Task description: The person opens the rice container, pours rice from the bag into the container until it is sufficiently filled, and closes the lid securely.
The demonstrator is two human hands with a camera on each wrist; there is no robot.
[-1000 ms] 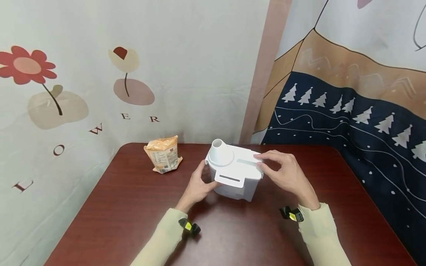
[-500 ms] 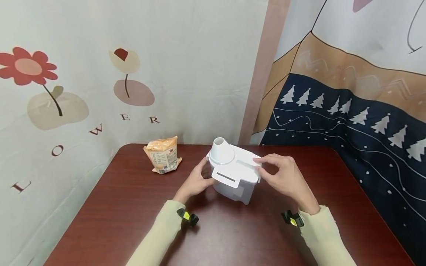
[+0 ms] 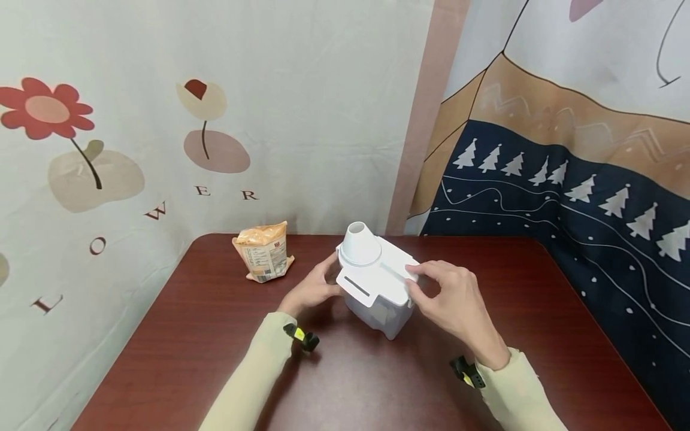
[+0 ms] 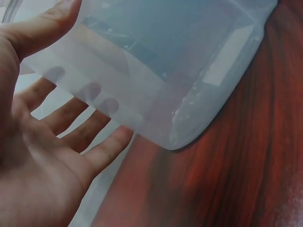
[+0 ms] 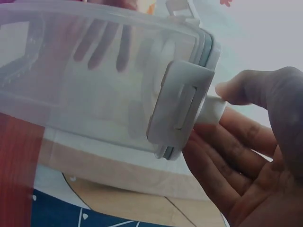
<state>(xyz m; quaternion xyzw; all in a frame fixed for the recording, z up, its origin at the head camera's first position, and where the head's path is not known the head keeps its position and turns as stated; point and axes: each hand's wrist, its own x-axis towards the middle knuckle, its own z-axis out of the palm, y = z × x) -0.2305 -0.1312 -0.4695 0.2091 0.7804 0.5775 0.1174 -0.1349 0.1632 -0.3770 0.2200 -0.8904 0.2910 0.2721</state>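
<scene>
The box (image 3: 377,312) is near the centre of the frame in the head view, a little below the middle, above the brown counter (image 3: 366,383); I cannot tell if its whole base touches the counter. Its wall is milky and lets light through, and its lid (image 3: 381,282) is white. On the upper left part of the lid stands a white cone (image 3: 360,244) with an open top. From the lid's front edge a flap (image 3: 357,286) with a long slot sticks out.

The left hand (image 3: 309,292) grips the box at its left side: the thumb is on one face, and the other fingers are behind it, as the left wrist view shows through the wall. The right hand (image 3: 450,296) is at the right end of the lid; its thumb and fingers pinch a small white tab (image 5: 211,109) there, which the right wrist view shows next to a slotted latch (image 5: 177,106).

An orange and white bag (image 3: 264,254) stands on the counter, left of the box and well apart from it. Behind is a pale cloth (image 3: 323,120) with printed flowers, and at the upper right a dark blue part with white trees.
</scene>
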